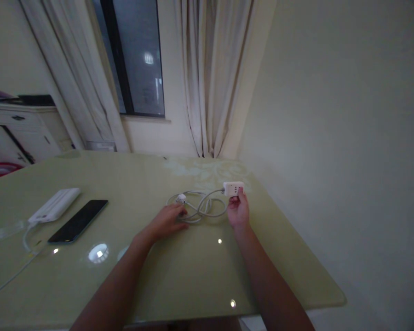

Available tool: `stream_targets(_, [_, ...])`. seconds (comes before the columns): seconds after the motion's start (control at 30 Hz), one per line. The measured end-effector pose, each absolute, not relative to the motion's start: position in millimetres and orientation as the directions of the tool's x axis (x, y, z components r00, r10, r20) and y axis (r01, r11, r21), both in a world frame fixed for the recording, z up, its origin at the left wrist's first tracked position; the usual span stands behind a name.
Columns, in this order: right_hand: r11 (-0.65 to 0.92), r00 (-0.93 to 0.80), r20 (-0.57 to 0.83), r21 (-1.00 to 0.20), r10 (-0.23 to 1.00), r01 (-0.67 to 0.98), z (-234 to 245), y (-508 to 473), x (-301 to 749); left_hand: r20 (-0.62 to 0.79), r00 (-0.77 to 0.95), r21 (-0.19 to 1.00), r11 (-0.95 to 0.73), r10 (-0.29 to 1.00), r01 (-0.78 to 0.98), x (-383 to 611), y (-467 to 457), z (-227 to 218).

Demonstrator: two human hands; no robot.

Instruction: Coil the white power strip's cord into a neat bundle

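A small white socket block (pixel 233 188) with a grey looped cord (pixel 203 207) lies on the glossy green table (pixel 179 271). My right hand (pixel 238 211) grips the socket block from below, fingers closed on it. My left hand (pixel 168 221) rests palm down on the table, fingers stretched toward the cord's coils and close to the white plug (pixel 181 198) at the cord's other end.
A white power bank (pixel 55 205) with a thin cable (pixel 10 276) and a dark phone (pixel 78 220) lie at the table's left. A wall runs along the right edge. Curtains (pixel 210 78), a window and a white cabinet (pixel 17 128) stand beyond.
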State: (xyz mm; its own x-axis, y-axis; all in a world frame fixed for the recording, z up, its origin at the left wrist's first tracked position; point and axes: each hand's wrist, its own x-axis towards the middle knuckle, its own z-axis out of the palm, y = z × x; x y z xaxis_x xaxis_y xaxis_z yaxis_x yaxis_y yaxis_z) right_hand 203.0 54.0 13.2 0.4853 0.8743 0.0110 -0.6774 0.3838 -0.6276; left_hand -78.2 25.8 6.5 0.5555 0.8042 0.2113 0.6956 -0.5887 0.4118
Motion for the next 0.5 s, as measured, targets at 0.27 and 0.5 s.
stream_targets(0.27, [0.489, 0.544, 0.282, -0.826, 0.79, -0.282, 26.3, 44.9, 198.8, 0.477, 0.551, 0.122, -0.673, 0.685, 0.73, -66.6, 30.8, -2.2])
stream_targets(0.5, [0.45, 0.285, 0.39, -0.872, 0.876, -0.191, 38.7, 31.1, 185.1, 0.705, 0.452, 0.117, -0.718, 0.547, 0.686, -70.5, 24.9, 9.4])
